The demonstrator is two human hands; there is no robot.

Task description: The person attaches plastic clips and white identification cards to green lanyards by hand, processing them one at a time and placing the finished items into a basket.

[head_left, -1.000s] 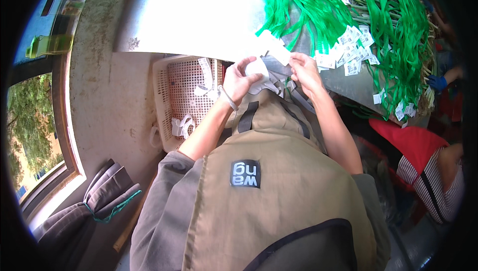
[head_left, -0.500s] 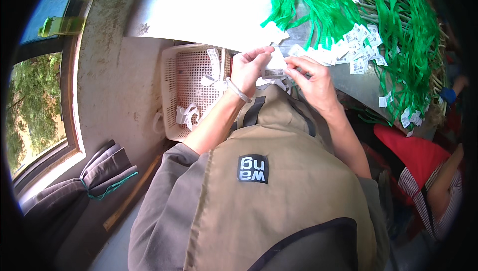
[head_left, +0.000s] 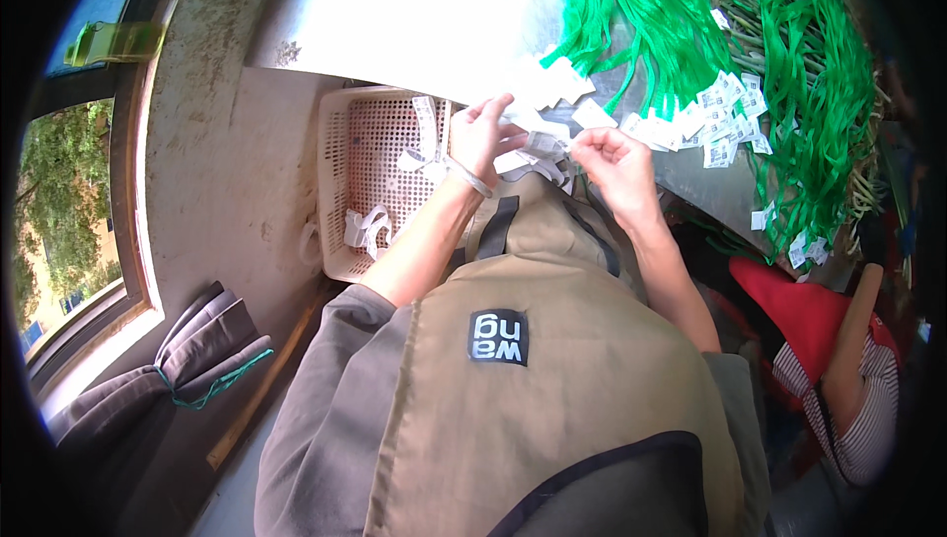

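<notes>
Daylight comes through a dark-framed window [head_left: 74, 231] at far left, set in a rough, stained, pale wall [head_left: 212, 123]. Below it hangs a bunched dark-grey cloth [head_left: 202, 340], gathered in soft folds by a thin teal cord [head_left: 222, 381]. Next comes a white, perforated, rigid plastic basket [head_left: 337, 231] with curled white paper strips [head_left: 426, 128] inside.

At the basket's right edge is the left hand [head_left: 478, 141], thumb and fingers partly apart, pointing up and to the right; whether it grips anything is hard to tell. Between the hands, just above the olive-brown cloth apron [head_left: 552, 310], lies a small, thin, white printed paper label [head_left: 546, 143]. Its long axis runs crosswise, the right end slightly nearer the body, print facing up. The right hand [head_left: 617, 164] pinches that end, thumb and fingertips together.

Beyond stretches a smooth, shiny metal table [head_left: 395, 19]. On its right part lie limp, stringy, bright-green mesh nets [head_left: 641, 24] with square white tags [head_left: 725, 113], then long, slender stalks [head_left: 764, 19].
</notes>
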